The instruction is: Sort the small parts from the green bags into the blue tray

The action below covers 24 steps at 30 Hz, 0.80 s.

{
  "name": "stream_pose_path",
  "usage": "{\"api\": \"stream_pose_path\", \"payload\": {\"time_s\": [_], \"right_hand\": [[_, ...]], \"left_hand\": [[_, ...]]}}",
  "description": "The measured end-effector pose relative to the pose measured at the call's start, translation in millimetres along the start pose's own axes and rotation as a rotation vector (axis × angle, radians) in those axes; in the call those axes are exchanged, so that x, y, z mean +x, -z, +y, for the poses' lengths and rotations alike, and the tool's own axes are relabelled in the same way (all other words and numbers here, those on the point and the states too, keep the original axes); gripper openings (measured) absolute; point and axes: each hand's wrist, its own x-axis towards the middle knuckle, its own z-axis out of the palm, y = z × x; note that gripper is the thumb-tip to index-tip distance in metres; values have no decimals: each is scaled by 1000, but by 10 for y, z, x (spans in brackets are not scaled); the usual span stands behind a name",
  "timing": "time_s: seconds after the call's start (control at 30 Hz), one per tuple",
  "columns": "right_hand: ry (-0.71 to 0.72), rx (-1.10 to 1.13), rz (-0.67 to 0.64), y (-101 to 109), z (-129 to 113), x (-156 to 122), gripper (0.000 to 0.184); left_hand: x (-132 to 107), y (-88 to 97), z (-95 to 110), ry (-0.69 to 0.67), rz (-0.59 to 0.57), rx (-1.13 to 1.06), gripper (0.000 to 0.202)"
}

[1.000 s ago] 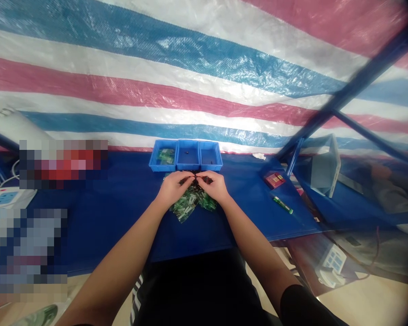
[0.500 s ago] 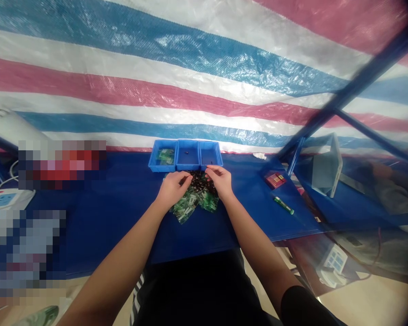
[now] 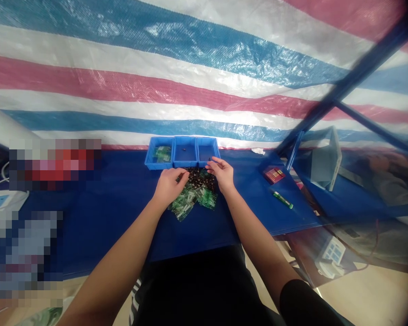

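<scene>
A heap of small dark pieces, perhaps screws (image 3: pixel 200 179), lies on the blue table, too fine to make out singly. My left hand (image 3: pixel 170 185) is at its left edge, thumb and forefinger pinched together; what they hold, if anything, is hidden. On the other side, my right hand (image 3: pixel 223 174) has thumb and fingertips nearly together at the front of the right blue bin (image 3: pixel 218 147), with a small dark piece at the tips. Clear packets with green print (image 3: pixel 184 203) lie in front of the heap. Similar packets fill part of the left bin (image 3: pixel 149 156).
The middle blue bin (image 3: pixel 185 164) has a tiny dark piece inside. Rightward on the table are a red box (image 3: pixel 274 175), a green tube (image 3: pixel 282 199) and a crumpled white tissue (image 3: pixel 258 151). A blue metal post (image 3: pixel 294 149) rises at the right; striped sheeting hangs behind.
My right hand has lifted slightly toward the right bin, its fingers a little more extended. My left hand stays by the heap, still pinched. The whole view has shifted slightly.
</scene>
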Motion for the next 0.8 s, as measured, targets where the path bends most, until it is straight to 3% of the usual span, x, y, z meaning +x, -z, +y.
{"api": "stream_pose_path", "payload": {"time_s": [0.1, 0.27, 0.37, 0.63, 0.8], "right_hand": [[40, -140, -6, 34, 17, 10, 28], [230, -632, -56, 90, 26, -21, 16], [321, -817, -84, 96, 40, -31, 16], [401, -1017, -65, 20, 110, 4, 27], [382, -1012, -46, 12, 125, 23, 21]], "left_hand": [[-4, -8, 1, -7, -11, -9, 30], [-5, -3, 10, -7, -14, -9, 29], [-1, 9, 21, -10, -16, -8, 29], [-6, 12, 46, -12, -27, -6, 30], [-9, 3, 50, -18, -53, -11, 31]]}}
